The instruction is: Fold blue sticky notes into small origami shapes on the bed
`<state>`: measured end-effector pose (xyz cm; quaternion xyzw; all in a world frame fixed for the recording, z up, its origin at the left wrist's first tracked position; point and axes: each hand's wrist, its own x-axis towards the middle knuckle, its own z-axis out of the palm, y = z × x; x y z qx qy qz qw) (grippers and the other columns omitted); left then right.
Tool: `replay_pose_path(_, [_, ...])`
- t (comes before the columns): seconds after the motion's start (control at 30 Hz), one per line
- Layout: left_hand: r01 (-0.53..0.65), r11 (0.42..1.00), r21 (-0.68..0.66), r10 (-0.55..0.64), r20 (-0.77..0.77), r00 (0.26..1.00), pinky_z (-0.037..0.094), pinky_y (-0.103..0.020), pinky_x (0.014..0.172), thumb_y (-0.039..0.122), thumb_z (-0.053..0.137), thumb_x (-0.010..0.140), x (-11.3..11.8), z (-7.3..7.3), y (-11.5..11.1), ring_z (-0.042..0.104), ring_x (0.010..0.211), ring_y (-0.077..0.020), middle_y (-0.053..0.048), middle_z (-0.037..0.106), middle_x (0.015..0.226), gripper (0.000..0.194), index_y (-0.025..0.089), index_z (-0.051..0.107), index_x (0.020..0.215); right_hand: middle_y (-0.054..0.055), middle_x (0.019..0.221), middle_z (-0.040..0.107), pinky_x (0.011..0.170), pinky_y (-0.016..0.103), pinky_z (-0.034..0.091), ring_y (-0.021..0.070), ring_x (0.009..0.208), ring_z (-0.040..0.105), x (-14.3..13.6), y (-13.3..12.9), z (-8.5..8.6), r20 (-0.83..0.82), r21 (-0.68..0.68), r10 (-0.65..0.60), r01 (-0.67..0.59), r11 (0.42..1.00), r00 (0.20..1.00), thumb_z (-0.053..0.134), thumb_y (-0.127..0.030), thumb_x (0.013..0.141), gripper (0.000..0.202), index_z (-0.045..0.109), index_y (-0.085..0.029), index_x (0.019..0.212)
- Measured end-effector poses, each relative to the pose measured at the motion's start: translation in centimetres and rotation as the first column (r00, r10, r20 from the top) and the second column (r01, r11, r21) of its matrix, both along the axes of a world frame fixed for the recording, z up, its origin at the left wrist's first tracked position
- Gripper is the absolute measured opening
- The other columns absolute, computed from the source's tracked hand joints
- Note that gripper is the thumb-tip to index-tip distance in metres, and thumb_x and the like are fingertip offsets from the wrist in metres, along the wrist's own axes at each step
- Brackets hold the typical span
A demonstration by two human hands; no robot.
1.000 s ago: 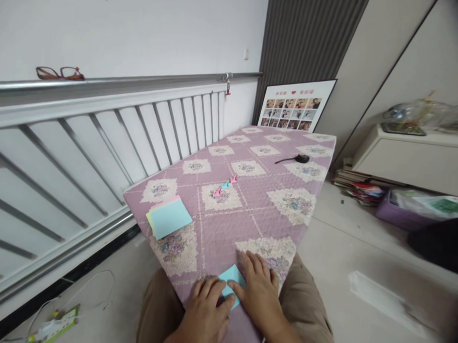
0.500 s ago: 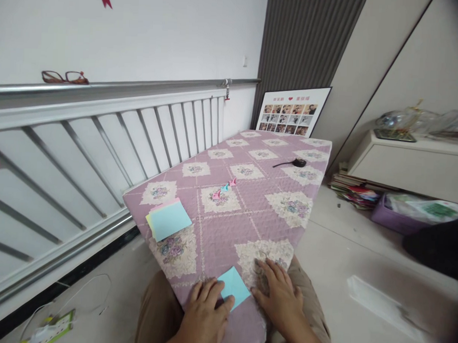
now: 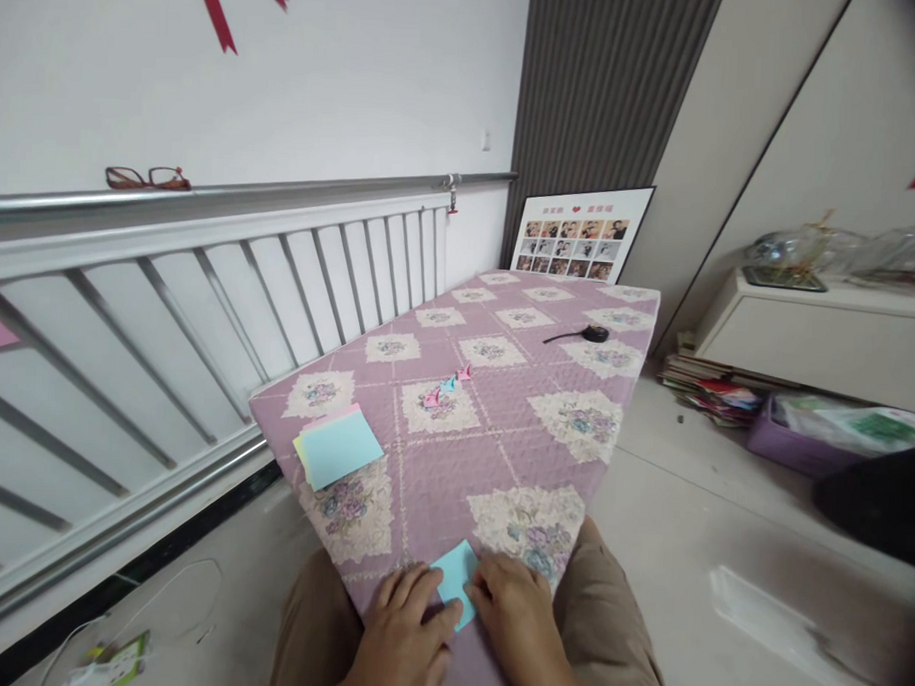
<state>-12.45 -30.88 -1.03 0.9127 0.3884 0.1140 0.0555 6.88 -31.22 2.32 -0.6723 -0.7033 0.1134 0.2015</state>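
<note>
At the near end of the table (image 3: 438,472), the left hand (image 3: 407,621) and right hand (image 3: 514,605) hide parts of the blue paper (image 3: 452,565). By its left edge, a top sheet (image 3: 343,449) covers most of the sheets beneath (image 3: 301,454). Beyond the far edge, lettering on the board (image 3: 574,209) is blurred.

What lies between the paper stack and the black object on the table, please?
In the head view, a small pink piece, a blue piece and a second pink piece lie between the paper stack and the black object.
</note>
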Motion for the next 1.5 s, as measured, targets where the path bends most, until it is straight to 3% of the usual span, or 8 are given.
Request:
replay_pose_path(0.07, [-0.057, 0.996, -0.063, 0.058, 0.025, 0.998, 0.032, -0.041, 0.101, 0.029, 0.057, 0.084, 0.2, 0.4, 0.2, 0.042, 0.119, -0.0241, -0.001, 0.049, 0.133, 0.045, 0.035, 0.048, 0.127, 0.001, 0.084, 0.066, 0.072, 0.033, 0.035, 0.0225, 0.086, 0.060, 0.5, 0.1, 0.0, 0.005, 0.006, -0.027, 0.027, 1.000, 1.000, 0.058, -0.023, 0.078, 0.002, 0.060, -0.024, 0.079])
replay_pose_path(0.17, [-0.199, 0.961, -0.194, 0.215, 0.065, 0.974, 0.035, -0.035, 0.095, 0.021, 0.050, 0.087, 1.2, 1.7, 1.1, 0.049, 0.108, -0.0203, -0.001, 0.057, 0.119, 0.034, 0.029, 0.054, 0.120, 0.002, 0.089, 0.065, 0.072, 0.034, 0.036, 0.0239, 0.089, 0.059, 0.9, 0.4, 0.1, 0.015, 0.016, -0.066, 0.065, 0.998, 0.998, 0.062, -0.024, 0.074, 0.015, 0.059, -0.025, 0.089])
replay_pose_path(0.3, [-0.333, 0.892, -0.305, 0.354, 0.014, 0.935, 0.036, -0.034, 0.091, 0.020, 0.054, 0.082, 2.9, 3.5, 3.2, 0.048, 0.104, -0.0214, -0.003, 0.056, 0.111, 0.029, 0.023, 0.056, 0.110, 0.004, 0.093, 0.065, 0.070, 0.033, 0.036, 0.0246, 0.089, 0.059, 0.8, 0.7, 0.1, 0.035, -0.009, -0.086, 0.086, 0.996, 0.996, 0.062, -0.025, 0.073, 0.020, 0.058, -0.026, 0.092])
replay_pose_path(0.63, [-0.259, 0.856, -0.448, 0.262, -0.056, 0.963, 0.039, -0.028, 0.075, 0.025, 0.066, 0.069, 3.9, 5.6, 6.1, 0.056, 0.089, -0.0212, -0.004, 0.062, 0.096, 0.027, 0.019, 0.058, 0.094, 0.004, 0.098, 0.065, 0.075, 0.036, 0.037, 0.0261, 0.094, 0.059, 1.0, 0.3, -0.3, 0.003, -0.006, -0.085, 0.085, 0.996, 0.996, 0.062, -0.025, 0.074, 0.025, 0.059, -0.026, 0.098])
replay_pose_path(0.93, [-0.211, 0.831, -0.515, 0.226, -0.035, 0.974, 0.036, -0.025, 0.066, 0.026, 0.070, 0.066, 3.7, 5.1, 7.0, 0.055, 0.080, -0.0181, 0.000, 0.062, 0.085, 0.016, 0.020, 0.059, 0.077, 0.005, 0.102, 0.064, 0.075, 0.035, 0.037, 0.0249, 0.095, 0.058, 1.1, 0.4, -1.0, -0.003, 0.037, -0.061, 0.061, 0.997, 0.998, 0.061, -0.025, 0.075, 0.034, 0.059, -0.029, 0.109])
replay_pose_path(1.2, [-0.135, 0.793, -0.595, 0.235, 0.093, 0.968, 0.033, -0.021, 0.058, 0.018, 0.059, 0.072, 2.5, 4.1, 6.6, 0.051, 0.070, -0.0119, 0.005, 0.057, 0.076, 0.007, 0.019, 0.055, 0.077, 0.001, 0.089, 0.063, 0.081, 0.038, 0.033, 0.0230, 0.092, 0.055, 1.0, 1.3, 0.4, -0.167, -0.068, 0.050, -0.063, 0.996, 0.985, 0.058, -0.022, 0.071, 0.008, 0.060, -0.024, 0.079])
replay_pose_path(1.3, [-0.108, 0.789, -0.605, 0.240, 0.141, 0.960, 0.032, -0.020, 0.056, 0.018, 0.057, 0.073, 2.1, 4.0, 6.4, 0.051, 0.068, -0.0108, 0.005, 0.055, 0.074, 0.006, 0.018, 0.053, 0.077, -0.002, 0.080, 0.063, 0.082, 0.036, 0.034, 0.0189, 0.084, 0.057, 1.1, 1.6, 1.0, -0.209, -0.072, 0.118, -0.136, 0.988, 0.971, 0.055, -0.018, 0.071, 0.007, 0.057, -0.022, 0.077])
replay_pose_path(1.5, [-0.073, 0.852, -0.519, 0.212, 0.215, 0.953, 0.034, -0.018, 0.056, 0.015, 0.052, 0.077, 1.7, 4.8, 5.8, 0.051, 0.068, -0.0098, 0.005, 0.055, 0.074, 0.004, 0.018, 0.052, 0.080, -0.005, 0.073, 0.066, 0.068, 0.024, 0.040, 0.0136, 0.069, 0.058, 1.5, 2.3, 2.3, -0.253, -0.051, 0.309, -0.332, 0.942, 0.917, 0.052, -0.013, 0.073, 0.013, 0.061, -0.022, 0.075])
